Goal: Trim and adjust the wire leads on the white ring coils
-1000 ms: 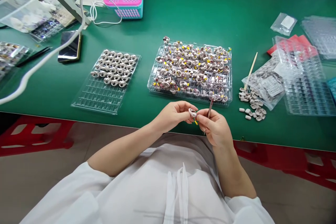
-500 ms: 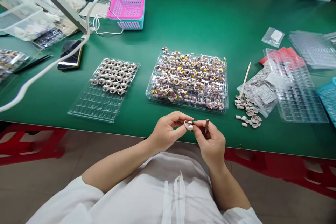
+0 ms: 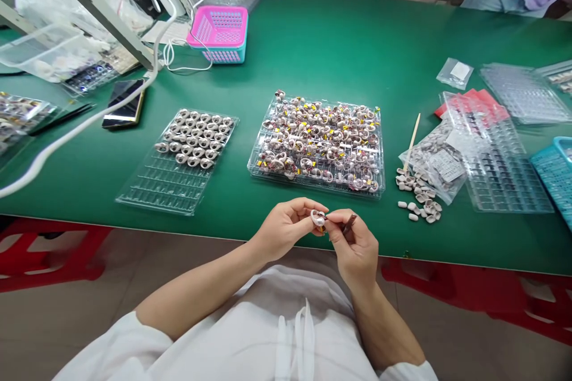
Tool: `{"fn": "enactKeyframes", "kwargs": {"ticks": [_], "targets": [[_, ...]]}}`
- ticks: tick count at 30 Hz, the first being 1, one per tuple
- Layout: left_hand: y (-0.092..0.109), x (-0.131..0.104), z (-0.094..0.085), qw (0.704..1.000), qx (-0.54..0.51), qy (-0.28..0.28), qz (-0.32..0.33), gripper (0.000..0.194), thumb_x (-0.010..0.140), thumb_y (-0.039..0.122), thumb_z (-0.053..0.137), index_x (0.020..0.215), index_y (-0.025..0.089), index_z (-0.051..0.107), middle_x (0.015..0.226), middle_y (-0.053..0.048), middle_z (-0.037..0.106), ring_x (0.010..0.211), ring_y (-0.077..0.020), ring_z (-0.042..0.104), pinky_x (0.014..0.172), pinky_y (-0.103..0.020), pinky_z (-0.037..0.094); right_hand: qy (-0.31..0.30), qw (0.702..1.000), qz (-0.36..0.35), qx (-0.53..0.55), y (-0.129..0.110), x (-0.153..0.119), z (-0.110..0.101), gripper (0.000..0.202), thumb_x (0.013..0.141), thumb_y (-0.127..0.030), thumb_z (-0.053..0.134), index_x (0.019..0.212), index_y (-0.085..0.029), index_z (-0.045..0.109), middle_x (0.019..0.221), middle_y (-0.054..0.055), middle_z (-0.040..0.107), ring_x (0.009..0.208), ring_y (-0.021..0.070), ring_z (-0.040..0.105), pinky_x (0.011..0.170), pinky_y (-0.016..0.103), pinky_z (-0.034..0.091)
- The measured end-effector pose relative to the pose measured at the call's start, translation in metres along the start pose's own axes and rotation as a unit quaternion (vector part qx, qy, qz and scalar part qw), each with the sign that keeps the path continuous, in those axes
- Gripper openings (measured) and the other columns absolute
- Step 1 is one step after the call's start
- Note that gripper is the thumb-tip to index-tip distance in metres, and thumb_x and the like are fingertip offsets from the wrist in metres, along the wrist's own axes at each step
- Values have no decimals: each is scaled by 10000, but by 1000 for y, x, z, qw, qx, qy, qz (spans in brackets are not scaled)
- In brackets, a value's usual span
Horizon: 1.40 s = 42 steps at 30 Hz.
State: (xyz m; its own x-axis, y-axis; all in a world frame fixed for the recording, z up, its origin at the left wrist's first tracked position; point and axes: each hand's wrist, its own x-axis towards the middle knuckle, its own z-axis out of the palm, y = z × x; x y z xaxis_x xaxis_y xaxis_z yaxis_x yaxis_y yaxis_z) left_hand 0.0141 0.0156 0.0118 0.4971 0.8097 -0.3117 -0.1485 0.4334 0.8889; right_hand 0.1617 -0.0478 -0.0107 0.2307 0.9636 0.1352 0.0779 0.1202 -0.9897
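Over the worktop's [image 3: 339, 53] near edge, the left hand [image 3: 277, 231] pinches a small pale piece [image 3: 318, 220]; the right hand's [image 3: 358, 256] fingertips meet it, perhaps on its wires, with a brown tool [image 3: 349, 224] tucked idle in that hand. The crowded tray [image 3: 308, 182] lies just beyond.

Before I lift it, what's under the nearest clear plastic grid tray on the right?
Under the far end of the clear plastic grid tray, a red sheet shows through. A clear bag of pale pieces meets the tray's left edge; anything under the sheet is hidden.
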Motion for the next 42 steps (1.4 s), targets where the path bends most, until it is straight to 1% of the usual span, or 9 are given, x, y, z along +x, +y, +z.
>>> {"fn": "enactKeyframes", "kwargs": {"ticks": [4, 10, 16, 21, 24, 28, 31, 37, 42], "targets": [[3, 1, -4, 1000, -11, -21, -12, 283, 785, 351, 794, 932, 123, 713, 787, -23, 717, 678, -117, 676, 675, -230, 571, -16, 998, -19, -50, 0, 1, -3, 81, 922, -205, 632, 968, -259, 671, 950, 29, 604, 807, 149, 611, 645, 256, 489], [7, 5, -13, 994, -11, -75, -81, 275, 753, 327, 813, 883, 110, 704, 699, -18, 704, 581, -113, 658, 605, -230, 551, -88, 991, -36, -90, -10, 6, -14, 139, 920, -184, 624, 1031, -264, 652, 932, 24, 644, 747, 139, 602, 605, 251, 463], [9, 8, -14, 988, -31, -83, -124, 255, 714, 289, 822, 848, 113, 696, 643, -15, 699, 541, -112, 653, 574, -231, 563, -130, 979, -79, -132, -21, 12, -19, 195, 914, -137, 613, 1061, -253, 663, 915, 17, 673, 713, 121, 585, 570, 237, 425], [5, 8, -15, 990, -36, -81, -114, 258, 719, 296, 817, 852, 111, 697, 678, -24, 715, 551, -109, 661, 577, -228, 569, -123, 979, -55, -151, -23, 11, -14, 162, 912, -159, 611, 1034, -241, 679, 884, 15, 675, 665, 112, 562, 539, 231, 410], [4, 8, -16, 990, -30, -80, -111, 266, 724, 306, 819, 866, 113, 704, 680, -22, 715, 562, -115, 669, 583, -236, 577, -111, 985, -26, -132, -22, 9, -12, 122, 907, -178, 612, 986, -236, 686, 861, 13, 670, 672, 117, 575, 551, 228, 432], [4, 7, -16, 989, -32, -75, -126, 296, 710, 324, 836, 877, 111, 717, 720, -35, 726, 570, -113, 667, 596, -255, 595, -97, 991, 27, -92, -17, 8, -12, 108, 903, -206, 618, 966, -238, 699, 865, 17, 671, 708, 133, 605, 593, 237, 467], [6, 7, -17, 985, -38, -80, -149, 315, 689, 327, 854, 879, 110, 729, 733, -47, 730, 595, -121, 673, 599, -258, 602, -90, 992, 37, -83, -14, 8, -13, 106, 898, -215, 625, 954, -240, 711, 866, 23, 672, 719, 143, 605, 615, 251, 470], [5, 13, -22, 968, -69, -116, -210, 298, 646, 314, 875, 801, 111, 722, 669, -40, 714, 544, -117, 655, 539, -240, 584, -142, 985, 15, -93, -18, 13, -16, 116, 910, -206, 613, 968, -239, 707, 865, 32, 643, 757, 152, 602, 616, 254, 466], [6, 16, -21, 961, -74, -124, -237, 300, 615, 301, 875, 750, 102, 696, 631, -47, 694, 528, -120, 641, 495, -228, 565, -174, 981, 38, -82, -20, 16, -17, 157, 904, -161, 593, 990, -244, 694, 868, 16, 647, 764, 141, 615, 643, 243, 481]]}}
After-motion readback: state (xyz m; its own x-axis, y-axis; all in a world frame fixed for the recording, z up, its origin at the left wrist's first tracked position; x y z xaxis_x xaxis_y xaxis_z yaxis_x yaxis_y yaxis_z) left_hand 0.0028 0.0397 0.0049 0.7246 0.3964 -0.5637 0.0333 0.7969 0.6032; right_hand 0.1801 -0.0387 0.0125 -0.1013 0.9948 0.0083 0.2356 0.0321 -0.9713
